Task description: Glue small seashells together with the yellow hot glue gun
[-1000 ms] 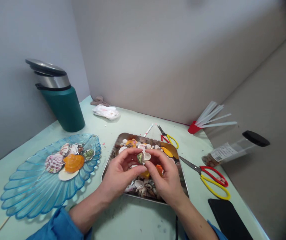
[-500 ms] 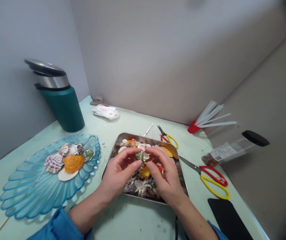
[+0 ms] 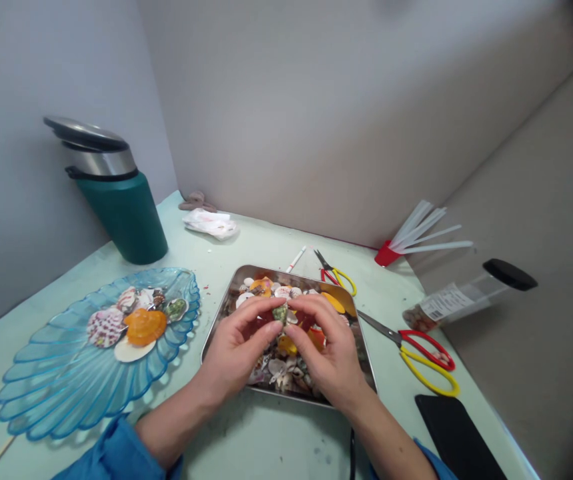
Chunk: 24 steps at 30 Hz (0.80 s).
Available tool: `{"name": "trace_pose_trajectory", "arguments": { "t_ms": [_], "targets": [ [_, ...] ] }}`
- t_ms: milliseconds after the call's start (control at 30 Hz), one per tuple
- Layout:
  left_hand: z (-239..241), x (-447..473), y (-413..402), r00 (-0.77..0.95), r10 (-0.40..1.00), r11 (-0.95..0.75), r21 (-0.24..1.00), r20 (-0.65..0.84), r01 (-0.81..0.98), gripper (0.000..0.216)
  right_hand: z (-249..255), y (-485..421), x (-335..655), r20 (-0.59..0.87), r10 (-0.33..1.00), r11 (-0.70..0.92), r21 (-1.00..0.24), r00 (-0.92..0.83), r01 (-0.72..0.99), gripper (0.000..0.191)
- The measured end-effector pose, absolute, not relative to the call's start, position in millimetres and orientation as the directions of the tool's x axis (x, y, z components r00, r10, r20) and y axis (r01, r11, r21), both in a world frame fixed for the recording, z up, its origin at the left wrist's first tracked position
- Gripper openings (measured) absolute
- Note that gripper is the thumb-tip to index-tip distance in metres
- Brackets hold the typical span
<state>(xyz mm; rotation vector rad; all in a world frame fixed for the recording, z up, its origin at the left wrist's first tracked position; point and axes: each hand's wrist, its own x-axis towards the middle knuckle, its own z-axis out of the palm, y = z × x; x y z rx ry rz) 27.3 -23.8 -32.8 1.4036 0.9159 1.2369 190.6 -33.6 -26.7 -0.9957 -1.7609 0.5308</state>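
A small green speckled shell [image 3: 279,313] is held up between the fingertips of my left hand [image 3: 233,343] and my right hand [image 3: 333,347]. Both hands are closed in a pinch on it, thumbs below and fingers above. Under them lies a metal tray [image 3: 366,363] of mixed shells [image 3: 286,375], partly hidden by my hands. To the left, a blue scalloped glass dish [image 3: 76,387] carries several shells, among them an orange scallop shell [image 3: 145,327], a purple-spotted one [image 3: 105,328] and a green one [image 3: 175,309].
A green bottle [image 3: 121,217] stands at back left, near a white plastic packet [image 3: 211,224]. Right of the tray are large scissors [image 3: 400,339], small scissors [image 3: 335,272], a black phone-like slab [image 3: 459,437], a clear jar [image 3: 459,303] and a red cup [image 3: 387,254] of white sticks.
My right fingertips have come in to the left and now meet the green shell, which was in my left fingers with a small gap beside it. The view shifted slightly.
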Motion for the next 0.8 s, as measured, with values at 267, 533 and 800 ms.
{"name": "trace_pose_trajectory", "arguments": {
  "t_ms": [267, 533, 800],
  "targets": [
    [-32.6, 27.7, -23.6, 0.201, 0.955, -0.213, 0.976, 0.218, -0.047, 0.026, -27.3, -34.4, 189.9, 0.558, 0.817, 0.564, -0.719, -0.145, 0.407, 0.024],
    [-32.5, 29.1, -23.5, 0.221, 0.971, -0.04, 0.969, 0.096, -0.245, 0.024, -28.8, -33.9, 188.9, 0.545, 0.829, 0.54, -0.72, -0.125, 0.436, 0.029],
    [-32.8, 30.6, -24.9, 0.207, 0.976, -0.001, 0.952, 0.067, -0.305, 0.022, -31.8, -34.1, 187.9, 0.571, 0.811, 0.555, -0.684, -0.126, 0.474, 0.021]
  ]
}}
